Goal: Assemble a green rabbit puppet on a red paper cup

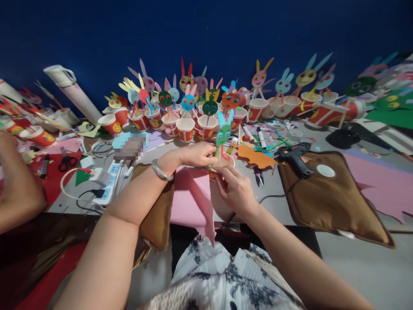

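A paper cup (pixel 226 161) stands between my hands, with a green paper bunny figure (pixel 223 135) with light blue ears rising from it. My left hand (pixel 200 154), a bangle on its wrist, is closed with its fingertips at the figure's lower part and the cup's left side. My right hand (pixel 237 187) curls round the near side of the cup, fingers bent against its rim. The lower cup is mostly hidden by my fingers. Beneath my hands, pink paper (pixel 192 198) hangs over the table edge.
Behind stand several red-and-white cups (pixel 185 130) with paper bunny figures. To the right, a glue gun (pixel 297 159) lies on a brown cushion (pixel 322 198). Orange paper (pixel 256 156) and small pliers (pixel 259 177) are nearer. At left are a power strip (pixel 111 181), scissors (pixel 67 161) and another person's arm (pixel 21 185).
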Available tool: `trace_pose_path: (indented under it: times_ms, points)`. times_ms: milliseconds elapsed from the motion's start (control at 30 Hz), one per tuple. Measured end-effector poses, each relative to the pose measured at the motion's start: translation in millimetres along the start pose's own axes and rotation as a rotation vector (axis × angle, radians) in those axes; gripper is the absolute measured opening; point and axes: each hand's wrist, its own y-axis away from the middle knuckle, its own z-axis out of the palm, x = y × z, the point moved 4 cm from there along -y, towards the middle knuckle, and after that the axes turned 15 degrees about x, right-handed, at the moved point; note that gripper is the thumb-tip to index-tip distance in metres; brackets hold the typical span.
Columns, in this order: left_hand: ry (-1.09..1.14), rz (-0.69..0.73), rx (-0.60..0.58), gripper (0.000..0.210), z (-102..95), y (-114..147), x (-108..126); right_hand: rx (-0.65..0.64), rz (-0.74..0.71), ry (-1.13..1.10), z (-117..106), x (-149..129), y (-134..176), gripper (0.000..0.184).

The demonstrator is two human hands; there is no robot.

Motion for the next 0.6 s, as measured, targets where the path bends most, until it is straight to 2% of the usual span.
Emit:
trace_pose_path:
  times_ms: [167,367,600]
  points:
    - [-0.005,-0.006,-0.038,0.019,1.4,1.4,-0.2,0.005,0.010,0.011,1.4,2.1,-0.8,0.021]
    - [-0.021,0.001,0.001,0.024,1.0,1.6,-0.6,-0.014,-0.001,0.062,1.9,4.1,0.9,0.021]
    - [-0.017,0.046,-0.036,0.024,-0.3,1.3,-1.1,0.017,-0.005,0.073,1.2,2.5,2.6,0.020]
